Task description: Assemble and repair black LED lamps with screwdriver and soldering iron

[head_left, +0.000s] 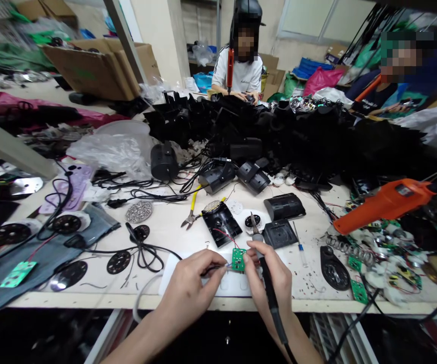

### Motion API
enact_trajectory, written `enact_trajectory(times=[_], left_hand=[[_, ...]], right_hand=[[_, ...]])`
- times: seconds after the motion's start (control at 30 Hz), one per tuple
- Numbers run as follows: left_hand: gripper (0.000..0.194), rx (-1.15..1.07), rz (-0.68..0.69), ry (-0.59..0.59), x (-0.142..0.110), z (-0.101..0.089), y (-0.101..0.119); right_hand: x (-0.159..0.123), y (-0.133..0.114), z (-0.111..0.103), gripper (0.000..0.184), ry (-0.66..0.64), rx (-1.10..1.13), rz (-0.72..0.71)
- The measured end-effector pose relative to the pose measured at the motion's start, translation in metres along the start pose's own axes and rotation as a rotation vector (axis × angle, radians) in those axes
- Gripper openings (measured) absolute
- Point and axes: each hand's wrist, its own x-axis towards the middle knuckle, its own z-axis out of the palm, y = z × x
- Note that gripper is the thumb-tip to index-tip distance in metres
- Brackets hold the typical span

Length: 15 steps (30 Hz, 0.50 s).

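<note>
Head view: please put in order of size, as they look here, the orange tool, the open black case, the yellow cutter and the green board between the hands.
1. Orange tool
2. Open black case and yellow cutter: unsure, similar span, so not ranked
3. Green board

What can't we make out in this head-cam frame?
Head view:
- Wires at the green board: too fine to tell whether they are joined; the left hand covers part of their run.
- Board's underside: faces away.
- Soldering iron: the right hand hides part of the grip; cord cut off by bottom edge.
- Black pile: too dark to separate parts.
</note>
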Motion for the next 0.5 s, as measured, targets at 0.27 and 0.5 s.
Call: enact_trajectory(times=[0.27, 0.5], left_hand=[[0.031, -0.396, -0.407, 0.013, 0.011, 0.005, -0.006], [0.025, -0.431, -0.424, -0.144, 0.018, -0.003, 0.001]], right_hand=[[-0.001, -0.003, 0.002, 0.019, -0.022, 0.015, 0.026], [0.0, -0.003, 0.002, 0.018, -0.007, 0.014, 0.014]])
